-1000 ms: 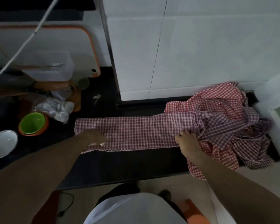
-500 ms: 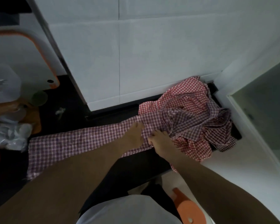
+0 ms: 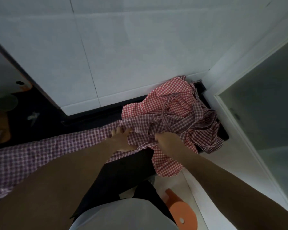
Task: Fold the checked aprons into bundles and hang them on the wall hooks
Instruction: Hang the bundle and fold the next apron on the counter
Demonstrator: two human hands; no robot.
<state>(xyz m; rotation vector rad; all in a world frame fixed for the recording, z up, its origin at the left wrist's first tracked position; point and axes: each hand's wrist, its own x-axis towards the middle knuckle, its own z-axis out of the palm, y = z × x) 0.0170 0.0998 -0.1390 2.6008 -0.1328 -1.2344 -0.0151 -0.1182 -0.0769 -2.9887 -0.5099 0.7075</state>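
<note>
A red-and-white checked apron lies folded into a long strip across the dark counter, running from the lower left up to the right. My left hand grips the strip's right end, fingers curled into the cloth. My right hand grips the fabric just to the right of it, where the strip meets a crumpled heap of checked aprons in the counter's far right corner. Part of the heap hangs over the counter's front edge. No wall hooks are in view.
White tiled wall rises behind the counter. A white frame with a glass pane stands close on the right. An orange-edged board leans at far left. An orange stool stands on the floor below.
My left hand has slid right along the strip from its left end to meet my right hand. The view has swung right and both hands have closed on the cloth by the heap.
</note>
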